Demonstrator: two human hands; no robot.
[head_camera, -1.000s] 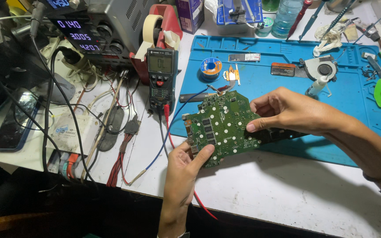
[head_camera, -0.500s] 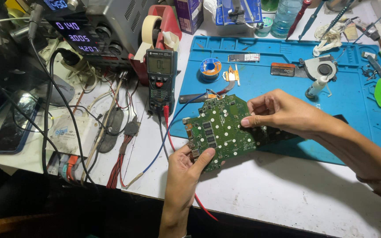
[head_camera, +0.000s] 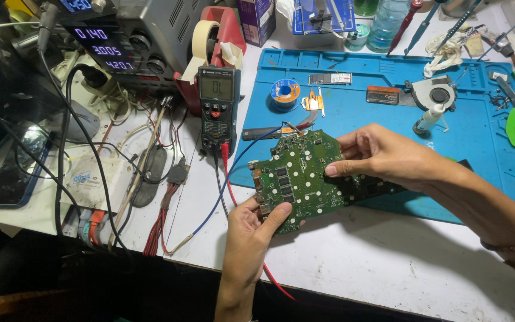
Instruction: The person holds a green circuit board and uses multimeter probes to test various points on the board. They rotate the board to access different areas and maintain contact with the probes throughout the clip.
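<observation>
A green circuit board [head_camera: 300, 177] with chips and white dots is held above the front edge of a blue work mat [head_camera: 359, 113]. My left hand [head_camera: 251, 229] grips the board's lower left corner, thumb on its top face. My right hand [head_camera: 382, 156] comes in from the right and holds the board's right side, fingertips pressed on its upper surface. The board's right end is hidden under my right hand.
A multimeter [head_camera: 218, 104] with red and blue leads stands left of the mat. Behind it are a bench power supply [head_camera: 120, 42] and a tape dispenser [head_camera: 213, 36]. A solder spool [head_camera: 284, 93], small fan [head_camera: 437, 95], dropper bottle [head_camera: 427, 119] and tools lie on the mat. A phone [head_camera: 13, 170] sits far left.
The board has shifted slightly down and left in both hands, and my right fingers have moved a little along its surface.
</observation>
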